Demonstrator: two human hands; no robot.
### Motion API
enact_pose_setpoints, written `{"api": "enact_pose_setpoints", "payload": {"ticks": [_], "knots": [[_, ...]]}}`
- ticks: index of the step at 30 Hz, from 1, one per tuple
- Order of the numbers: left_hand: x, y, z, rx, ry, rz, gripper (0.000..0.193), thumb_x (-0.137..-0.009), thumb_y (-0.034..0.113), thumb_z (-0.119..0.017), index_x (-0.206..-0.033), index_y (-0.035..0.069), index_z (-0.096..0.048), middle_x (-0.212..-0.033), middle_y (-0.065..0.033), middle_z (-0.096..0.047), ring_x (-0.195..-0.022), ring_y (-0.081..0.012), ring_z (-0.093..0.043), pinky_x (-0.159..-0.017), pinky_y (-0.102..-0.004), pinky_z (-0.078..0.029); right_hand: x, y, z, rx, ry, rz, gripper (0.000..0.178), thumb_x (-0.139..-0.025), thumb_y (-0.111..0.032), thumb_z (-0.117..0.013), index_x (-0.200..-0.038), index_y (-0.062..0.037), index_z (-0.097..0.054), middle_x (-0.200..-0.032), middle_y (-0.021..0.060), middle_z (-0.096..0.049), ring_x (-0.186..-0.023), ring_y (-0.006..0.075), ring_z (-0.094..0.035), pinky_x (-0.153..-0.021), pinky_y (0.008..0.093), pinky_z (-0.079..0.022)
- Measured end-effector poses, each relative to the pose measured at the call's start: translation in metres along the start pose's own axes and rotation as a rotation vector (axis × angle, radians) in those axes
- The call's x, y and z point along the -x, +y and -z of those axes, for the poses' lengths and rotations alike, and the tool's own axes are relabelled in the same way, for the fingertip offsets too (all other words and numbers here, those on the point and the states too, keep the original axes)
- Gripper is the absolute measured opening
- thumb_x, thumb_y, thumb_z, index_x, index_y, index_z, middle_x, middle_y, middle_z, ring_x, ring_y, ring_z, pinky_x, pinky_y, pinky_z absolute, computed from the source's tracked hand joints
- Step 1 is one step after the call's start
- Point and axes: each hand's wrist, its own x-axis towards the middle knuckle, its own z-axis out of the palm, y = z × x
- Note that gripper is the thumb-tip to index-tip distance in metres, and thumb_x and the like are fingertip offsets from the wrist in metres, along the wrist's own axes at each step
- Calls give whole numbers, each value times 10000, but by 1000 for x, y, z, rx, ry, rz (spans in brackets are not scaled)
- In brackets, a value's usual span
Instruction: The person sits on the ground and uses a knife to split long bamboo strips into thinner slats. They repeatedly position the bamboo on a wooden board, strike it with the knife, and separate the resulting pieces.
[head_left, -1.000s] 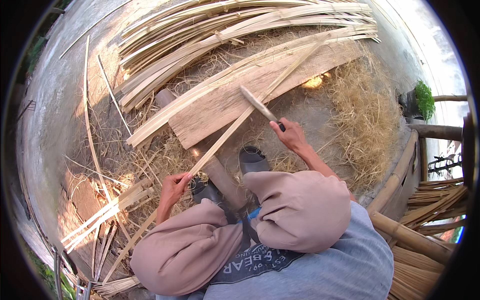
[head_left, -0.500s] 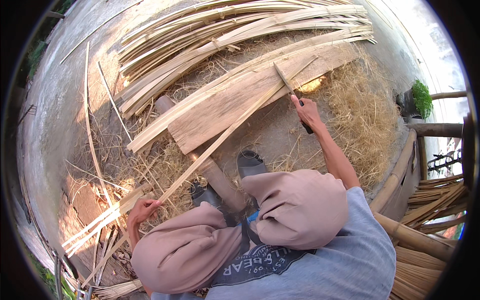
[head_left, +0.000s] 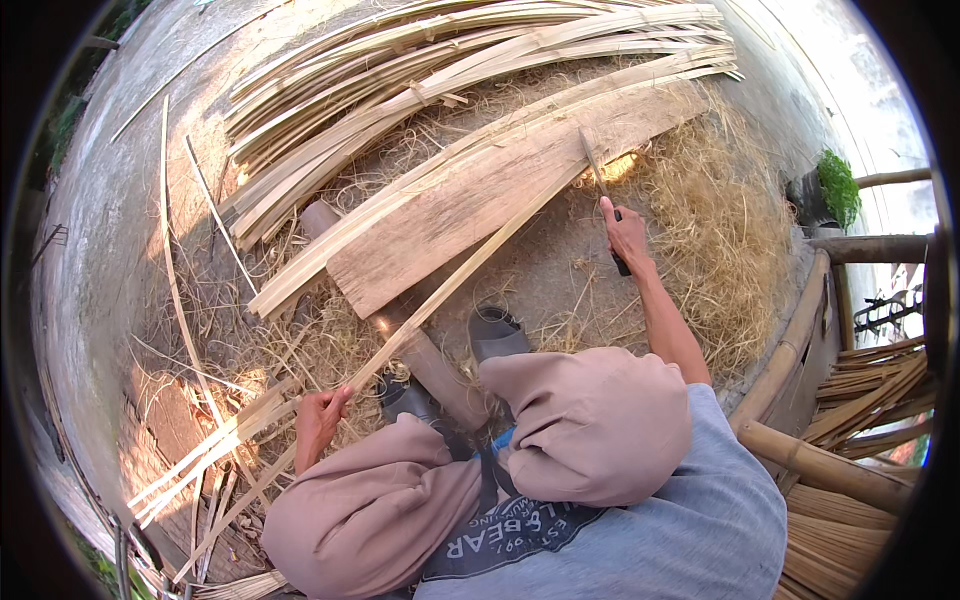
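Pale split strip (head_left: 450,288), aslant from lower L to upper R, w/ far end at blade of knife (head_left: 597,178); exact tip hard to make out vs. similar-coloured wood, ditto any contact betw. cutting edge and strip. Short stretch hidden inside L hand (head_left: 318,418); continuity w/ length toward lower L, partly behind wrist, thus not certain. Position rel. to L hand: through the grip, w/ long visible part ahead, up and to R. L hand: fingers curled closed round strip, undersides out of sight. Position rel. to R hand (head_left: 627,232): just beyond, near blade, outside the grasp. R hand: closed round black handle of knife, butt protruding below, blade pointing away; some fingers hidden. Under far part of strip: plank (head_left: 450,215), w/ loose strips (head_left: 350,230) along far edge. Farther out: strip pile (head_left: 400,100), cut off at frame top; curly shavings (head_left: 715,250) to R; dark sandals (head_left: 497,332), each partly behind trousers (head_left: 600,430); round timber (head_left: 440,370) betw. these, partly under plank. At R rim: bamboo rails (head_left: 815,470), green plant (head_left: 838,188) and bundled strips (head_left: 835,550), the last cut off by dark fisheye border.
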Motion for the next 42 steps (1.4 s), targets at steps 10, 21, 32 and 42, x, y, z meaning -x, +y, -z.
{"api": "enact_pose_setpoints", "payload": {"ticks": [10, 21, 32, 42], "knots": [[37, -7, 11, 86, 50, 14, 512, -967, 454, -743, -673, 37, -702, -538, 35, -534, -523, -64, -442, -509, -299, -308, -8, -6, -16, -5, -20, 20, 646, -1020, -596, -571, -815, 15, -616, -701, 247, -637, -695, 418, -642, -680, 493, -494], [41, -41, 9, 170, 4, 70, 402, -984, 414, -737, -874, 27, -753, -582, 17, -570, -537, -60, -477, -517, -275, -358, 1, -1, -40, 174, 113, 304, 657, -1010, -608, -568, -837, 22, -638, -679, 262, -629, -661, 449, -637, -629, 528, -459], [-18, 68, -70, -107, 304, -315, 380, -981, 392, -721, -1284, 166, -751, -858, -168, -749, -721, -299, -698, -713, -404, -535, 84, -47, -103, 0, -220, 294, 587, -1009, -544, -619, -814, 9, -623, -652, 220, -623, -653, 438, -649, -630, 509, -487], [-22, 79, -59, -62, 159, -279, 438, -1017, 516, -606, -1256, 185, -767, -922, -198, -766, -857, -346, -749, -788, -431, -553, 88, -35, -92, 115, -147, 520, 585, -999, -553, -633, -806, -1, -633, -646, 189, -604, -610, 337, -623, -592, 463, -469]]}}
